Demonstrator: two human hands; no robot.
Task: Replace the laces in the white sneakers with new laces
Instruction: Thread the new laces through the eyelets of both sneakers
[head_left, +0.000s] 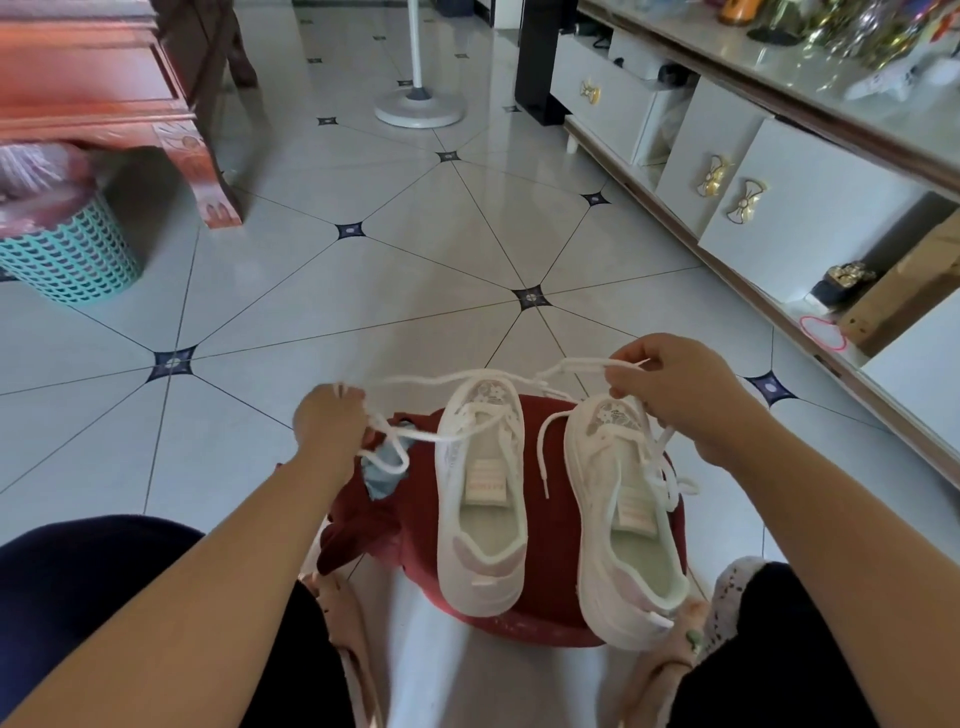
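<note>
Both hands (330, 418) (675, 384) hold a white lace (415, 383) above sneakers (480, 499).

A white cabinet (810, 208) lines the tiled floor (363, 291), perhaps a fan base (420, 110) beyond.

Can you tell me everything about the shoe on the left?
The left sneaker is white, with a mesh-looking upper, lacy flowers at the toe, a pale pink heel patch and a labelled tongue. It stands upright on a red stool, toe pointing away, beside the other sneaker. A white lace crosses its front, held by the left hand and right hand.
</note>
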